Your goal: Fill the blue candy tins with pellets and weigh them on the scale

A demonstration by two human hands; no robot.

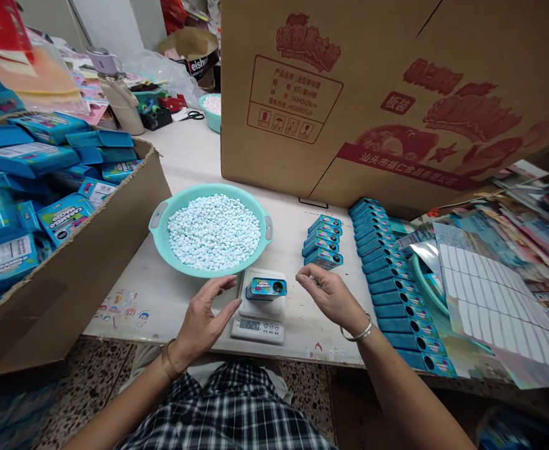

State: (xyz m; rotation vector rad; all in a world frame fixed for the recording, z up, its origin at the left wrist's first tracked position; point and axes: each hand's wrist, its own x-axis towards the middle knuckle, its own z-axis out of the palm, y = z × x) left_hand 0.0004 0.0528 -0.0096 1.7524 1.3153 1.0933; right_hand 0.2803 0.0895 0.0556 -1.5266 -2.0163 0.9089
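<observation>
Two bare hands flanked a small digital scale [260,310] at the near edge of the worktop [194,156]. Left hand [206,315]: open, fingers spread and slightly bent, palm turned toward the scale, just beside its left edge, holding nothing. Right hand [328,294]: loosely curled, thumb and forefinger drawn together in a pinch just right of the scale; whether anything lay between them could not be told. A bangle [359,332] sat on the right wrist. One small blue box [265,288] lay on its side on the scale's platform, between the two hands and touched by neither; the display below it was lit, its figures too small to read. Directly behind the scale stood a teal basin [160,220] heaped with small white pellets [214,231]. To the right of the basin, a short stack of like blue boxes [323,242]; further right, a long row of the same boxes [396,297] ran along the worktop to its near edge. Beside that row lay a sheet of blank white labels [489,300]. A large printed cardboard carton [372,94] stood behind. At far left, an open carton [82,269] held loose blue packs [30,159].
</observation>
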